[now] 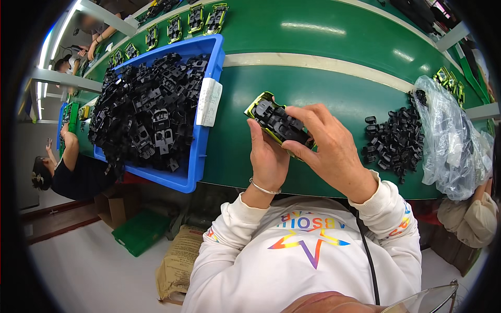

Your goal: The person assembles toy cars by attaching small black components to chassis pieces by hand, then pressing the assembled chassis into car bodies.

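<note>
Between my two hands is a toy car body point(279, 121), lime green outside with a black seat interior facing up. My left hand point(267, 158) closes round its near left side from below. The fingers of my right hand point(330, 142) press on its right end, thumb along the near edge and forefinger on top. Part of the car's right end is hidden by that hand. To the left, a blue bin point(195, 156) holds a heap of black plastic interior parts point(151, 117). On the right lies a pile of small black plastic pieces point(395, 141).
A clear plastic bag point(451, 135) lies right of the small pieces. Several lime green car bodies point(215, 20) stand on the green belt point(313, 31) beyond a pale rail point(308, 61). A brown sack point(180, 255) and a green crate point(140, 233) are on the floor. Other people work at left.
</note>
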Demonstrator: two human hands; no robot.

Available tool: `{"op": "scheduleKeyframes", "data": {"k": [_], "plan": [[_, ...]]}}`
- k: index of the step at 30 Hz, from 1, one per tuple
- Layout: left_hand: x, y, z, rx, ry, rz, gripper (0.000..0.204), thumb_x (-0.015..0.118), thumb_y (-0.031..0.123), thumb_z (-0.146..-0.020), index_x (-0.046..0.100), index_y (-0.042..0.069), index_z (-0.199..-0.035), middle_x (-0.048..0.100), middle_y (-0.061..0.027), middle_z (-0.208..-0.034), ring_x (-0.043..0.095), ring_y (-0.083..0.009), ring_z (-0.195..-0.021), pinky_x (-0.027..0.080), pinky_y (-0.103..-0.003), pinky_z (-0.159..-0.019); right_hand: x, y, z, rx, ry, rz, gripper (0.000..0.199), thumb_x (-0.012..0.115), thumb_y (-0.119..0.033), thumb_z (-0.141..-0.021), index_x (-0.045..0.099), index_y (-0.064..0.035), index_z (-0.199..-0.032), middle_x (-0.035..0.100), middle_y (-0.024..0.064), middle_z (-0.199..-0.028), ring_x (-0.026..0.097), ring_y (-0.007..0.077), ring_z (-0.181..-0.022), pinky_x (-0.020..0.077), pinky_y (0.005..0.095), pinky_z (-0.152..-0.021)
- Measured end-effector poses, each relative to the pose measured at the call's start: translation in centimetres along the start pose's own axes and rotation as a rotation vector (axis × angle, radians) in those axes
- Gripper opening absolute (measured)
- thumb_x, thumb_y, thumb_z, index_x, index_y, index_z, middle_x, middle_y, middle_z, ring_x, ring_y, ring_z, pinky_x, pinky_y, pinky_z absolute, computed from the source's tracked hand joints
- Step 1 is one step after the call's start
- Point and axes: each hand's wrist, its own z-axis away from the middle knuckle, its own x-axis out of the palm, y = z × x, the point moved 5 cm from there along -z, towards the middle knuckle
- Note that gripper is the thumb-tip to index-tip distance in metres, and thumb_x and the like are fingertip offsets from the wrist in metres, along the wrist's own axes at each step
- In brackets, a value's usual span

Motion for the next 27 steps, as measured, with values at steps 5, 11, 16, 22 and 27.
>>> {"op": "scheduleKeyframes", "data": {"k": [5, 11, 16, 22, 27], "plan": [[0.5, -0.2, -0.1, -0.013, -0.010, -0.015, 0.063, 0.023, 0.056, -0.106, 0.038, 0.010, -0.145, 0.058, -0.0142, -0.125, 0.058, -0.0269, -0.116, 0.046, -0.041, -0.103, -0.1, 0.1, 0.5, -0.058, 0.016, 0.060, 0.037, 0.077, -0.016, -0.081, 0.066, -0.0114, -0.116, 0.060, 0.0113, -0.111, 0.062, 0.0307, -0.082, 0.0515, 0.0408, -0.069], [1.0, 0.0, -0.1, 0.002, -0.045, -0.069, 0.065, 0.021, 0.057, -0.105, 0.037, 0.007, -0.145, 0.059, -0.0168, -0.126, 0.059, -0.0283, -0.116, 0.046, -0.042, -0.103, -1.0, -0.3, 1.3, -0.071, 0.019, 0.102, 0.039, 0.076, -0.016, -0.081, 0.066, -0.0136, -0.119, 0.060, 0.0094, -0.110, 0.062, 0.0279, -0.082, 0.0501, 0.0395, -0.070], [2.3, 0.1, -0.3, -0.016, -0.116, -0.121, 0.061, 0.018, 0.054, -0.107, 0.042, 0.008, -0.139, 0.059, -0.0130, -0.127, 0.058, -0.0235, -0.114, 0.046, -0.040, -0.102, -1.9, -1.0, 1.5, -0.158, 0.091, 0.328, 0.048, 0.075, -0.021, -0.081, 0.065, -0.0188, -0.128, 0.060, 0.0051, -0.106, 0.059, 0.0197, -0.080, 0.0455, 0.0417, -0.090], [3.3, -0.8, 0.2, -0.031, -0.041, -0.118, 0.059, 0.018, 0.048, -0.108, 0.040, 0.007, -0.144, 0.057, -0.0120, -0.130, 0.055, -0.0224, -0.120, 0.044, -0.038, -0.105, -2.4, -1.4, 1.6, -0.194, 0.104, 0.483, 0.049, 0.075, -0.018, -0.081, 0.063, -0.0180, -0.128, 0.059, 0.0033, -0.107, 0.059, 0.0208, -0.096, 0.0363, 0.0431, -0.108], [3.5, -1.4, -0.3, -0.050, -0.057, -0.151, 0.060, 0.018, 0.049, -0.108, 0.039, 0.006, -0.146, 0.056, -0.0100, -0.131, 0.054, -0.0210, -0.122, 0.043, -0.038, -0.106, -2.4, -0.8, 2.2, -0.237, 0.117, 0.537, 0.042, 0.067, -0.018, -0.084, 0.062, -0.0057, -0.123, 0.059, 0.0052, -0.107, 0.058, 0.0212, -0.106, 0.0326, 0.0428, -0.112]]}}
